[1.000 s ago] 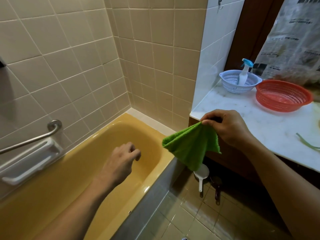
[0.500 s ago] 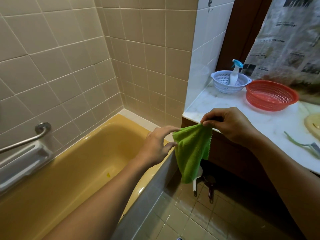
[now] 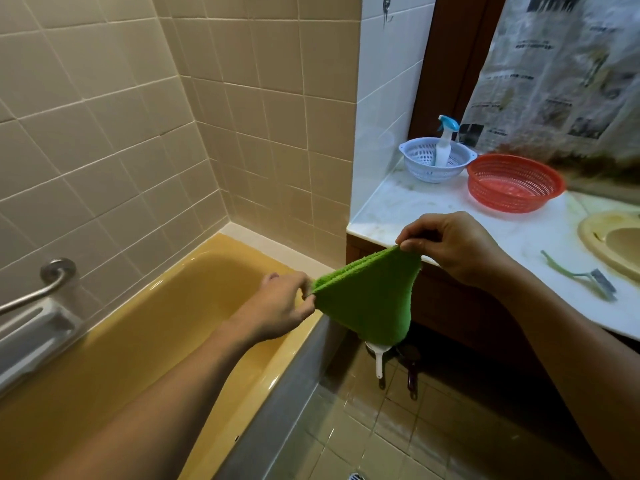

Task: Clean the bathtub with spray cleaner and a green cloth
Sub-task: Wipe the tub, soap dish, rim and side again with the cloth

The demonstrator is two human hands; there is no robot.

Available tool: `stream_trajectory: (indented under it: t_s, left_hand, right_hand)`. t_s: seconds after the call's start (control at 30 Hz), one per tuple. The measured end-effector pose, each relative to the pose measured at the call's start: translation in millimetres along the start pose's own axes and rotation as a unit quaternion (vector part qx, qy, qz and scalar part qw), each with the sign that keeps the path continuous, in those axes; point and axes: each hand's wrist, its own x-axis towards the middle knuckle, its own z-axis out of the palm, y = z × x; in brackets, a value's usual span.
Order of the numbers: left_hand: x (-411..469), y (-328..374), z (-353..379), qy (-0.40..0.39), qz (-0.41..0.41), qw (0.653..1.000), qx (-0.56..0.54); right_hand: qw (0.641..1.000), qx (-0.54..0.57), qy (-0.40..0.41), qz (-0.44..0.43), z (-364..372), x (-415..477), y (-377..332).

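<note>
My left hand [image 3: 281, 306] and right hand [image 3: 453, 247] pinch corners of the fuzzy green cloth [image 3: 367, 299], readying it. Next I'd free one for the white spray bottle [image 3: 444, 147] at one o'clock.

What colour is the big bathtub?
The glossy bathtub is mustard yellow, shown best in the head view.

The light was dim and warm. Glare streaked the tub [image 3: 273, 380] rim; the floor [image 3: 450, 403] under the counter [image 3: 398, 209] lay in shadow. Wide-angle distortion bent the edges.
</note>
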Motion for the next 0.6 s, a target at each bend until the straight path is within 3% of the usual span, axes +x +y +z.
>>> stream_trajectory:
  t_s: [0.1, 0.2, 0.43, 0.53, 0.6]
  left_hand:
    - [-1, 0, -8, 0.098, -0.050, 0.976, -0.187]
    - [-3, 4, -15, 0.168, -0.038, 0.960, -0.220]
    - [-6, 13, -16, 0.185, -0.068, 0.976, -0.092]
    - [-8, 19, -7, 0.183, -0.129, 0.963, -0.147]
    - [-9, 30, 2, 0.182, -0.199, 0.926, -0.263]
  right_hand:
    - [0.999, -0.004, 0.024, 0.026, 4, -3, 13]
    - [0.998, -0.051, 0.028, 0.031, 9, -5, 21]
    - [0.996, -0.043, 0.027, 0.074, 14, -5, 30]
    - [0.993, -0.008, 0.031, 0.116, 21, -8, 41]
    - [0.987, 0.012, 0.039, 0.154, 30, -10, 48]
